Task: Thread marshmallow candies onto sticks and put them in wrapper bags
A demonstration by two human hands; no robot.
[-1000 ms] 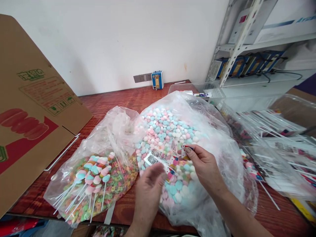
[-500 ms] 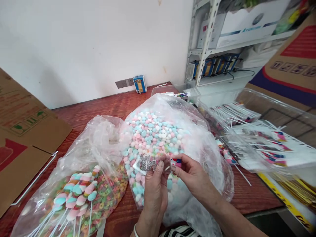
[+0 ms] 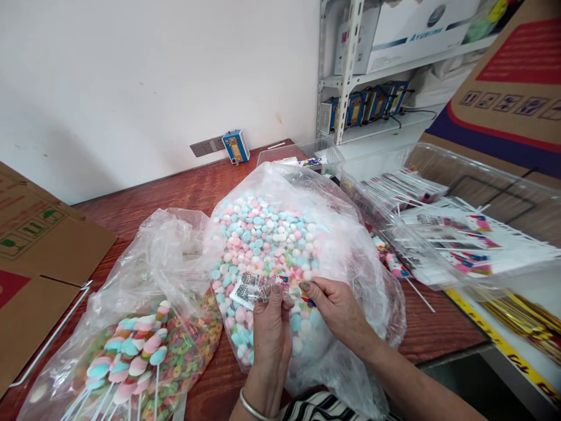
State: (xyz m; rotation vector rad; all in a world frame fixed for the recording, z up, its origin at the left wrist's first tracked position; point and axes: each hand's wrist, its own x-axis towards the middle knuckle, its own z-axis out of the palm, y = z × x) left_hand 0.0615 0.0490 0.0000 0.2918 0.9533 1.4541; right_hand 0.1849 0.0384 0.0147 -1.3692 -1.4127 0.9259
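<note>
My left hand and my right hand are closed together on a small clear printed packet, each pinching one end. They hover over a big clear plastic bag full of pink, blue and white round candies. To the left lies a second clear bag with pastel marshmallow lollipops on white sticks among coloured ring sweets.
The red-brown wooden table carries clear plastic bins of packaged lollipops on the right. Cardboard boxes stand at the left and upper right. A blue device sits by the wall; a metal shelf stands behind.
The camera view has swung right and down. My left hand came up to the packet that my right hand held, and both hands now pinch it closer together.
</note>
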